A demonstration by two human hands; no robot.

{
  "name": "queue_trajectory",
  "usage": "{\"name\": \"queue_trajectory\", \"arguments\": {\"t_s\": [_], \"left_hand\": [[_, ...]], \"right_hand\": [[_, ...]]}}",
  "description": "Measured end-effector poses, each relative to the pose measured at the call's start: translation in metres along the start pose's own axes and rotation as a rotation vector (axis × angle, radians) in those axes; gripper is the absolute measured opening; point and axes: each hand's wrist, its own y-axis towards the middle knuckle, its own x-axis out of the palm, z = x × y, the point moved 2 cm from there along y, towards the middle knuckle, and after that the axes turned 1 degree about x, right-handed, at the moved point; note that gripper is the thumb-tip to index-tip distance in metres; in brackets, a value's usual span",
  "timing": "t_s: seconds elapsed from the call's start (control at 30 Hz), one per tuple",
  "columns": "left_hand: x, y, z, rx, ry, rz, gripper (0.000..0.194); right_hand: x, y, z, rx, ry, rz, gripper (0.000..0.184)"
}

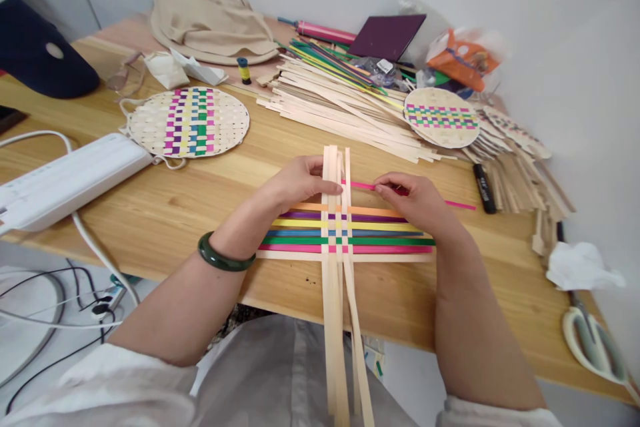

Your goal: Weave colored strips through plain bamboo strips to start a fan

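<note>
Several long pale flat strips (332,320) run from the tabletop down over its front edge toward my lap. Orange, purple, yellow, blue, green (390,241), pink and pale strips cross them, woven over and under in the middle. My left hand (300,181) pinches the far part of the pale lengthwise strips, thumb on top and fingers partly hidden behind. A loose pink strip (362,185) is pinched in my right hand (413,199). Its left end reaches in among the lengthwise strips, beyond the orange one, and its other end sticks out right of my hand.
Two woven round pieces (143,123) (440,135) lie at the left and right. Behind are a heap of pale strips (340,107), a thread spool (243,71) and a beige hat (210,27). A power strip (75,177), black marker (483,188) and scissors (593,340) flank the work.
</note>
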Motion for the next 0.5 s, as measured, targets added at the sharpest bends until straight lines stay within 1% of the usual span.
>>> {"name": "queue_trajectory", "arguments": {"t_s": [0.17, 0.33, 0.5], "left_hand": [[-0.0019, -0.0020, 0.0002, -0.030, 0.037, -0.017, 0.029], [-0.0004, 0.0000, -0.0015, -0.007, -0.071, -0.053, 0.035], [0.0001, -0.0011, -0.0006, -0.056, -0.138, -0.085, 0.035]], "right_hand": [[0.0001, 0.0006, 0.0001, -0.012, 0.011, 0.021, 0.023], [-0.0025, -0.0010, -0.0063, -0.047, 0.061, -0.004, 0.022], [-0.0030, -0.0001, -0.0047, -0.017, 0.075, -0.024, 0.023]]}}
